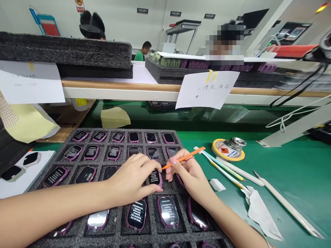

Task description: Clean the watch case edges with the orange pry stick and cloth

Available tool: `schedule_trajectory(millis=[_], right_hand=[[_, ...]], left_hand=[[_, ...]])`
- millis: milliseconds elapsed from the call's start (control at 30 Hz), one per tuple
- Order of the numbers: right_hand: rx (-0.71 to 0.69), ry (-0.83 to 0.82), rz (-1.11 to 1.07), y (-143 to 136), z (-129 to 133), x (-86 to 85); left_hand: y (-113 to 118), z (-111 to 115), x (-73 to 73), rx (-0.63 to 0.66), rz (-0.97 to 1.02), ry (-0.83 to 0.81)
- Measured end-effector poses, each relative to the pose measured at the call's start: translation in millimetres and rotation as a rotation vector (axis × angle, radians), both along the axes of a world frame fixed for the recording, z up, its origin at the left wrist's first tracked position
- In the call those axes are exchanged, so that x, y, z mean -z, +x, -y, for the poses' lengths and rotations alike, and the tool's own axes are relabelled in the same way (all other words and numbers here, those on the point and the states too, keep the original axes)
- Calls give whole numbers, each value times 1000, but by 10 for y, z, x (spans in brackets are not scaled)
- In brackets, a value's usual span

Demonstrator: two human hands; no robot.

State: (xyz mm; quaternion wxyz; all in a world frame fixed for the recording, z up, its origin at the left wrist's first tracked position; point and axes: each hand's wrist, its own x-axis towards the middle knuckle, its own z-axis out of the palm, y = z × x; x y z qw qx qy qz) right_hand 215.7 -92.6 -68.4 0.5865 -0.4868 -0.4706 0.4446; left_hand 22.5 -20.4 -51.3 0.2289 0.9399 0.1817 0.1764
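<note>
A black foam tray (152,224) holds rows of purple-cased smartwatch bodies, several with white menu text lit on their screens. My left hand (129,177) reaches across the tray, its thumb and fingers closed around the sides of one smartwatch (155,177), whose screen shows lines of text. In my right hand (191,174) is a thin orange stick (192,153), gripped like a pen. Its pointed tip meets the upper right edge of that watch; whether it touches is hard to tell.
On the green bench at right lie a toothbrush (222,172), a scalpel-like blade (287,205), crumpled tissue (263,217) and a yellow-rimmed round container (224,151) with a metal top. Two watches lie on a white sheet (33,175) at left. A shelf (124,90) crosses behind; people sit beyond.
</note>
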Motion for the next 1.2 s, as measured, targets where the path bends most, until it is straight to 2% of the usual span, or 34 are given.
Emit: schedule_trajectory(millis=[367,533,667,767,967,1033,1100,1200], right_hand=[[7,6,211,-7,32,29],[-9,9,226,5,35,50],[5,14,240,0,36,72],[12,11,255,-3,43,42],[65,42,288,-115,-5,-242],[29,35,254,-212,-67,-312],[-39,8,181,-318,-132,-311],[-92,-25,101,-440,-184,-200]], left_hand=[[24,18,-7,-17,-9,-33],[-2,28,-106,-24,-40,22],[-132,5,-196,-67,-100,85],[-298,-20,-193,-48,-178,134],[-558,-50,-154,2,-155,200],[-579,-54,-151,18,-163,230],[-588,-58,-147,45,-178,265],[-614,-70,-131,26,-171,228]])
